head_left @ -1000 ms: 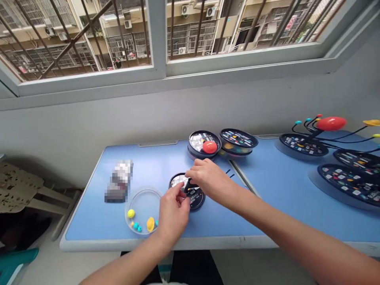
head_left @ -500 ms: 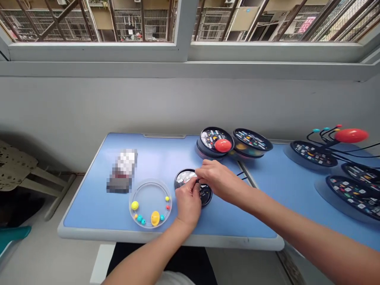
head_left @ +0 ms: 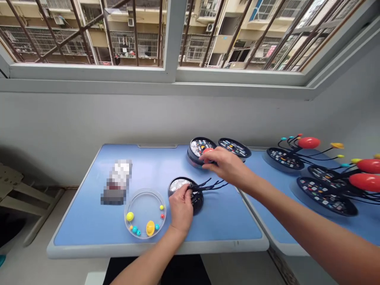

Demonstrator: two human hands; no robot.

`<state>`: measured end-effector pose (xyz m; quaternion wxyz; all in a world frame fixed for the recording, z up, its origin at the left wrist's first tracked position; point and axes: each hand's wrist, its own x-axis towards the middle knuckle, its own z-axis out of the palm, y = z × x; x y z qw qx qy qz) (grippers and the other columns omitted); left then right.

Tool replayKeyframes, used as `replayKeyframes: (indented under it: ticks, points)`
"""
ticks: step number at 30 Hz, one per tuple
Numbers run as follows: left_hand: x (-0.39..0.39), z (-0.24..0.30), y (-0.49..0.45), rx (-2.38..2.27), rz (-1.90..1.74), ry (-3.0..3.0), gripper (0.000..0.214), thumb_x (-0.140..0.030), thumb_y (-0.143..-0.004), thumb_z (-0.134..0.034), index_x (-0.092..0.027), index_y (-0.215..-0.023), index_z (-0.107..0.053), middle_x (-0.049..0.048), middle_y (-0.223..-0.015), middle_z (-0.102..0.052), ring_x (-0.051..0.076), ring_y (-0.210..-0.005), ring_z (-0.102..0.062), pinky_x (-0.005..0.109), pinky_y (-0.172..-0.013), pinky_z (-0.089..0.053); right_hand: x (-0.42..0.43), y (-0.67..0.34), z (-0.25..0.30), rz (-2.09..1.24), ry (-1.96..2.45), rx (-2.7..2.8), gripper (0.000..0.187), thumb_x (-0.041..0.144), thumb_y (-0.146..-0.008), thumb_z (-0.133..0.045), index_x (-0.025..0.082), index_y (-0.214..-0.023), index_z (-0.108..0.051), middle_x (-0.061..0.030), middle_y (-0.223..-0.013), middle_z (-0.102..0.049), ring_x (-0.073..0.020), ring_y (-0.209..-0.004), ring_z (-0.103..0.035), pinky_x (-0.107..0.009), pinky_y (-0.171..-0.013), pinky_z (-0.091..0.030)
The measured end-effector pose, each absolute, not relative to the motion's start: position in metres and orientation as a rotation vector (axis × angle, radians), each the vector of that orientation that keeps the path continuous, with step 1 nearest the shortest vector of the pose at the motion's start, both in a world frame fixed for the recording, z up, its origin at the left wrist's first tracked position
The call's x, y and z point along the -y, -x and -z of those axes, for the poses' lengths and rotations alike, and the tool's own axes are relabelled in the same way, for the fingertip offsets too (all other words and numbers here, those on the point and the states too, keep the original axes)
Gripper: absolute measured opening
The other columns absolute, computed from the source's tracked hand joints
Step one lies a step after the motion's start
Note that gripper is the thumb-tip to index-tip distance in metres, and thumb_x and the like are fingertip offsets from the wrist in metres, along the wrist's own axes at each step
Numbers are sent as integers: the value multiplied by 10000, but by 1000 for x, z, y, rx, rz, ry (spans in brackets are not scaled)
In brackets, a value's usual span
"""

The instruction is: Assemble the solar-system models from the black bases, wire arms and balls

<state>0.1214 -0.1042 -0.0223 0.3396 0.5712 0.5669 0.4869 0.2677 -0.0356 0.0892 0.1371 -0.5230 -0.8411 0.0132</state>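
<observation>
My left hand [head_left: 181,208] rests on a small black round base [head_left: 185,192] on the blue table [head_left: 208,221], its fingers curled onto the base's middle. Several thin black wire arms [head_left: 212,184] fan out from that base toward the right. My right hand [head_left: 227,164] reaches over to a second black base [head_left: 198,149] at the back, its fingers closing round the red ball [head_left: 208,151] that sits on it. Left of my left hand stands a clear round dish [head_left: 145,211] with several small coloured balls in it.
Another black disc [head_left: 234,147] lies beside the back base. On the adjoining table at the right stand assembled models with red balls [head_left: 308,142] and wire arms on black discs [head_left: 326,190]. A blurred-out item [head_left: 117,182] lies at the table's left. Grey wall and window behind.
My right hand left the near base and moved back and right to the red ball. The wire arms now show spread out beside the near base. My left hand stays on it.
</observation>
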Motion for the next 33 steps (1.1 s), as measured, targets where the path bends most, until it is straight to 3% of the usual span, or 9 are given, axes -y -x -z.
replayKeyframes:
  ticks: [4,7,10,13,18,21,24,29,33]
  points:
    - [104,25,-121,-1461,-1286,-1501,261,-130,-825,-461,-160,-967,-678,78,-913,-714,196,-822,-645,307,-774,-483,8,-297,-94,31,1827,2238,248,238,-708,-640,190,-951,-630,-94,-877,-665,-288,-878,-548,-318,-668,-390]
    - [102,26,-122,-1468,-1283,-1501,276,-148,-824,-450,-151,-987,-672,82,-886,-713,199,-793,-643,319,-768,-485,-5,-300,-84,-18,1837,2224,398,246,-619,-713,209,-1001,-608,-88,-899,-667,-283,-845,-582,-302,-646,-389]
    - [101,26,-122,-1501,-1263,-1505,290,-171,-825,-442,-133,-996,-672,85,-816,-704,195,-722,-630,323,-733,-484,-10,-296,-76,-115,1812,2188,377,221,-582,-726,224,-943,-615,-62,-832,-673,-270,-806,-602,-291,-633,-389]
    - [101,26,-121,-1520,-1220,-1495,340,-192,-821,-453,-113,-1106,-622,49,-679,-658,176,-627,-595,302,-661,-474,-5,-296,-83,-235,1729,2122,322,231,-606,-698,235,-911,-596,-34,-824,-668,-243,-802,-603,-298,-668,-409]
    - [117,23,-114,-1501,-1202,-1442,479,-213,-830,-452,-73,-1288,-449,-1,-615,-559,145,-552,-536,263,-579,-450,43,-301,-108,-561,1443,2007,442,399,-716,-612,233,-1097,-461,-40,-943,-667,-184,-825,-618,-285,-698,-454]
    - [142,27,-106,-1404,-1402,-1547,383,-234,-842,-443,-120,-1190,-552,49,-745,-594,153,-645,-552,262,-617,-453,84,-296,-107,-1189,981,1599,498,456,-629,-721,234,-1025,-517,-71,-1001,-653,-196,-886,-602,-300,-736,-445]
    - [171,34,-98,-1224,-1553,-1628,273,-245,-851,-456,-176,-1033,-646,56,-779,-598,145,-652,-544,243,-592,-439,117,-287,-94,-1522,810,1315,549,410,-617,-767,266,-1097,-541,-89,-1081,-633,-198,-890,-608,-322,-743,-445]
    - [203,29,-92,-1148,-1463,-1621,237,-255,-845,-471,-206,-958,-674,24,-684,-579,121,-532,-490,218,-500,-410,150,-277,-70,-1644,729,1135,565,361,-565,-809,318,-1081,-583,-64,-1025,-641,-196,-827,-615,-333,-703,-455]
    - [209,15,-85,-1241,-1348,-1661,245,-249,-829,-465,-208,-931,-684,25,-687,-589,130,-551,-513,224,-516,-429,166,-280,-62,-1652,773,1162,598,416,-561,-795,331,-1116,-587,-67,-1076,-627,-211,-889,-602,-359,-798,-439]
